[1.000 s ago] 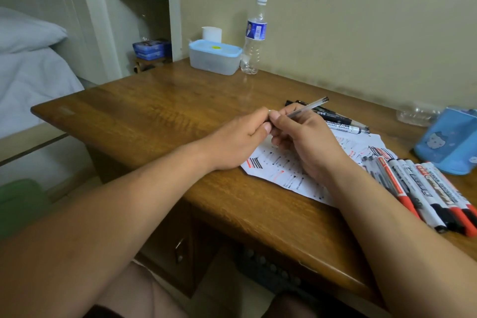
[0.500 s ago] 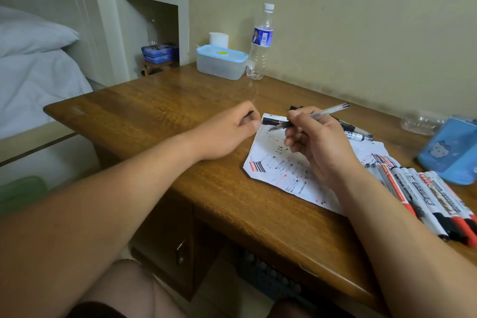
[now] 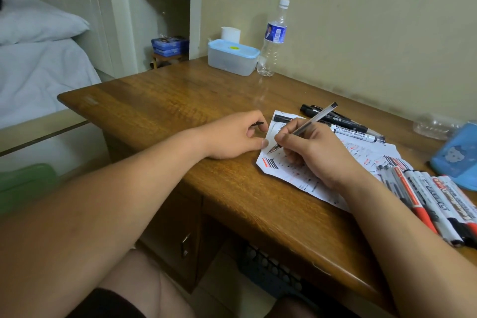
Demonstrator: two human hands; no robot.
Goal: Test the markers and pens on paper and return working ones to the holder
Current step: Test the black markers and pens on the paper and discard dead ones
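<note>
One brown wooden desk (image 3: pixel 180 100) carried a scribbled white paper sheet (image 3: pixel 286 175), with a blue fabric holder (image 3: pixel 456 157) and a row of capped markers (image 3: pixel 438 204) to its right. The right hand (image 3: pixel 315 152) curled its fingers around a clear-barrelled pen (image 3: pixel 309 122), tip on the sheet. The left hand (image 3: pixel 232 137) pinched a small black cap (image 3: pixel 258 123) beside it.

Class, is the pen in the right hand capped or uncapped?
Uncapped: the pen shows a bare tip at the paper, and the left hand holds a small dark piece, likely its cap.
</note>
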